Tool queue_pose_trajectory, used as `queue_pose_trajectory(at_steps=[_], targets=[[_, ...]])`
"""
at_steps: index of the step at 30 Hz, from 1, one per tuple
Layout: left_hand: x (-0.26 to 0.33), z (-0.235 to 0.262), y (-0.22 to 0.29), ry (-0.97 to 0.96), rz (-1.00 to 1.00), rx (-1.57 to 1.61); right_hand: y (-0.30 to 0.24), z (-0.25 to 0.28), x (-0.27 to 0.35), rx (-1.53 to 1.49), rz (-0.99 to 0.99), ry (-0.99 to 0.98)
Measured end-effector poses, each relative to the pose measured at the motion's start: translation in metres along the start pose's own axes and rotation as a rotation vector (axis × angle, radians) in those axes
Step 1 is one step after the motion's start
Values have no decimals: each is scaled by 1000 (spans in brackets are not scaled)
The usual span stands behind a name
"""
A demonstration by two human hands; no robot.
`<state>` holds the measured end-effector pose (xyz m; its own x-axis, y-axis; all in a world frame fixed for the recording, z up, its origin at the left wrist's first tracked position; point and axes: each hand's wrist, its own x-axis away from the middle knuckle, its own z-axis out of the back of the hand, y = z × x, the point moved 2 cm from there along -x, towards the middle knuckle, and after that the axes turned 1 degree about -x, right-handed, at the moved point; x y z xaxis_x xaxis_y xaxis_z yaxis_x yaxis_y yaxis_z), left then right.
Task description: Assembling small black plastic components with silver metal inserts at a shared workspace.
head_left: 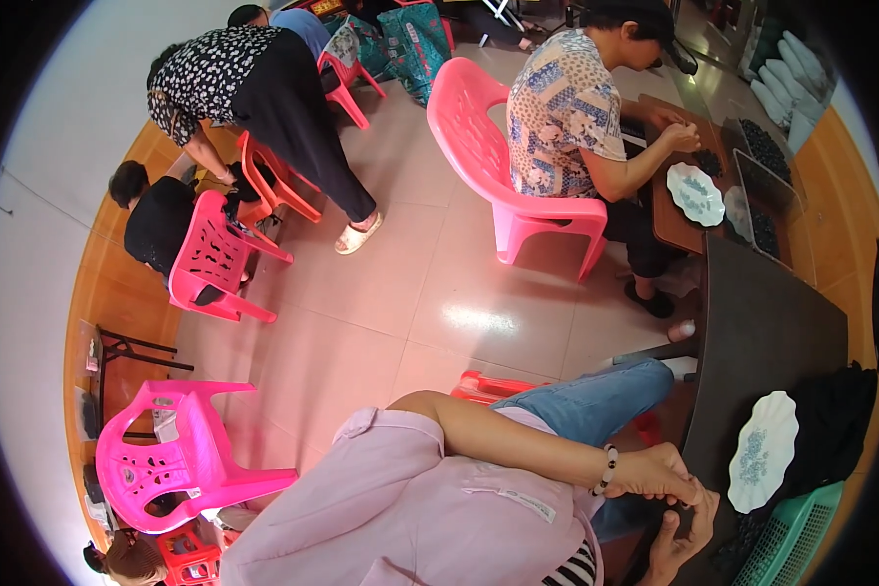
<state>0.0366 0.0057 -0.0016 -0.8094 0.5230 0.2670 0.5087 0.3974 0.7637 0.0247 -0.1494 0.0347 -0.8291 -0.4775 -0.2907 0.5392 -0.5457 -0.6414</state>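
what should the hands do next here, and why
Probably reach the right hand to the white plate on the dark table. Both hands meet at the table edge, the left hand just below, and whether they hold anything is hidden.

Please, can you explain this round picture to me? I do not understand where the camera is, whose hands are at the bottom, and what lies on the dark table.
The camera sits on a person's head and looks down through a very wide lens, so the picture is round and straight lines bend. The pink shirt and jeans at the bottom belong to that person. Their left hand, with a bead bracelet on the wrist, meets their right hand at the edge of the dark table. The fingers are pinched together; what they hold is too small to tell. On the table beside them lies a white scalloped plate, with a green basket below it. Other people sit or bend nearby among pink plastic chairs.
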Motion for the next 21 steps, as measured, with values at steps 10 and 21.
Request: queue_pose_trajectory(at_steps=[10,21], targets=[[-5,-2,-8,-24,23,12,0,1,-3,10,0,-11],[-8,-4,-14,-49,40,31,8,1,-2,-54,5,-21]])
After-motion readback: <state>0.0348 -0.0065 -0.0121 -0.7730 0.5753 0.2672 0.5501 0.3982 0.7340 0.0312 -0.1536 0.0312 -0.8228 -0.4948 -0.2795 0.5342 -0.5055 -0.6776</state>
